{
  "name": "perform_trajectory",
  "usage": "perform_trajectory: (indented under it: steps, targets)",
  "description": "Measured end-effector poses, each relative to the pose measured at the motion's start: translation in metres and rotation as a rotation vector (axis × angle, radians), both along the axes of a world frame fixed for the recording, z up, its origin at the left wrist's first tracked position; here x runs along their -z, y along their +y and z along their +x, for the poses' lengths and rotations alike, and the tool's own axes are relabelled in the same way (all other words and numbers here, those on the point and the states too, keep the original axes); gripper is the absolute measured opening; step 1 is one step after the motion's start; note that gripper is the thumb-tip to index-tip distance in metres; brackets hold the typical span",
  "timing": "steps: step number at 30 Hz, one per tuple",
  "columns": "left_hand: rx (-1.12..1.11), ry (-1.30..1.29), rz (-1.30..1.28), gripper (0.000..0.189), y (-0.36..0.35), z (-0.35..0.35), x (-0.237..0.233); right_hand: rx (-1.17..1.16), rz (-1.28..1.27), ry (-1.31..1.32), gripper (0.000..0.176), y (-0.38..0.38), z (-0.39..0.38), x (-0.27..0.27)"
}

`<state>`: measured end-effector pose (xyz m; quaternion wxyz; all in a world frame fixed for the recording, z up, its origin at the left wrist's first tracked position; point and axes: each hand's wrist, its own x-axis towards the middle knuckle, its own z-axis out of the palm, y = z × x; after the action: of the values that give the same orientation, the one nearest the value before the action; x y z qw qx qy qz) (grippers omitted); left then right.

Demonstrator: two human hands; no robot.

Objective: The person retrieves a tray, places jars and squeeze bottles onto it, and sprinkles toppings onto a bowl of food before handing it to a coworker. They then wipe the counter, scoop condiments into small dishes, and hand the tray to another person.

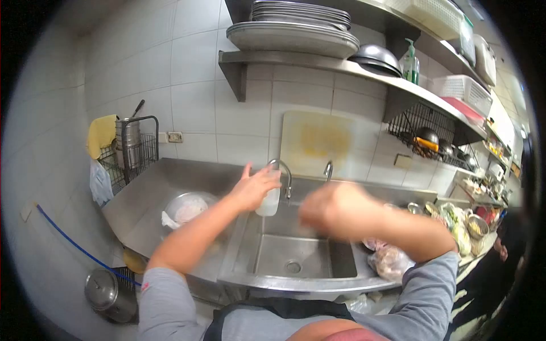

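Note:
My left hand (255, 190) is at the left faucet (287, 181), its fingers against a whitish translucent plastic container (269, 203) with a rounded bottom. The container is beside the sink's back left corner, and part of it is behind my fingers. Over the right side of the steel sink (293, 256) is my right hand (335, 210), smeared by motion. Its fingers are curled in or hidden, and whether it holds anything does not show. A second faucet (329, 169) rises behind it.
A bowl with pale contents (190, 209) rests on the left steel counter. Bagged food (391, 262) lies right of the sink. A cutting board (315, 142) leans on the tiled wall. Overhead, a steel shelf (273, 58) holds trays. A lidded pot (102, 288) stands lower left.

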<state>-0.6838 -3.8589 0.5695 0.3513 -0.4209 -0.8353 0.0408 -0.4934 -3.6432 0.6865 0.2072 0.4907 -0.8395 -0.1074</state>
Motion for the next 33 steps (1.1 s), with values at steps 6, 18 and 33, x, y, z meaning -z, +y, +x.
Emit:
perform_trajectory:
  steps: [6, 18, 33]
  targets:
    - [-0.054, 0.066, 0.026, 0.059, 0.016, 0.033, -0.105, 0.350, -0.182, 0.591, 0.014, 0.066, -0.111, -0.217]
    - [-0.086, 0.337, 0.014, 0.061, -0.049, 0.063, -0.199, 0.370, -0.561, 0.440, 0.040, 0.037, -0.241, -0.369]
    - [-0.099, 0.416, 0.114, 0.069, -0.099, 0.026, -0.223, 0.594, -0.601, 0.231, 0.045, 0.017, -0.239, -0.380]
